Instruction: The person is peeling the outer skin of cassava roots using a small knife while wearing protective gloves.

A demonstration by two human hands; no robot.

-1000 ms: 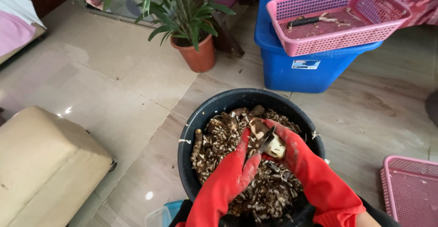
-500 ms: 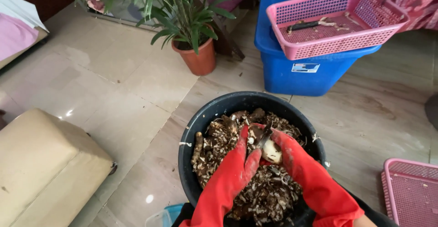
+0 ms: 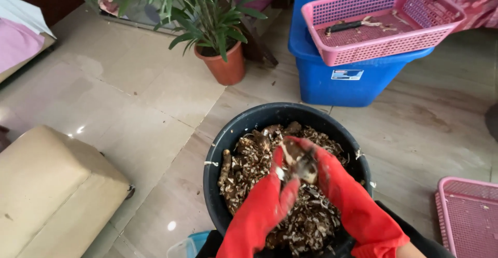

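A brown, half-peeled root [image 3: 300, 160] is being clamped between both red rubber-gloved hands, left hand [image 3: 273, 191] and right hand [image 3: 332, 180]. It is being held over the round black plastic tub [image 3: 228, 133] of brown peelings, at six o'clock from the blue plastic bin [image 3: 342, 81].

One camera only, on my head, looking steeply down and slightly forward. My lap and forearms enter at the bottom edge; my left hand [image 3: 272, 196] and right hand [image 3: 332, 177] sit close, low centre, over the black bucket [image 3: 228, 138]. Floor tiles [image 3: 140, 97] fill the mid-frame. Far end of view, top: potted plant [image 3: 220, 56], blue bin [image 3: 342, 81] with pink basket [image 3: 384, 22]. No second view to overlap.
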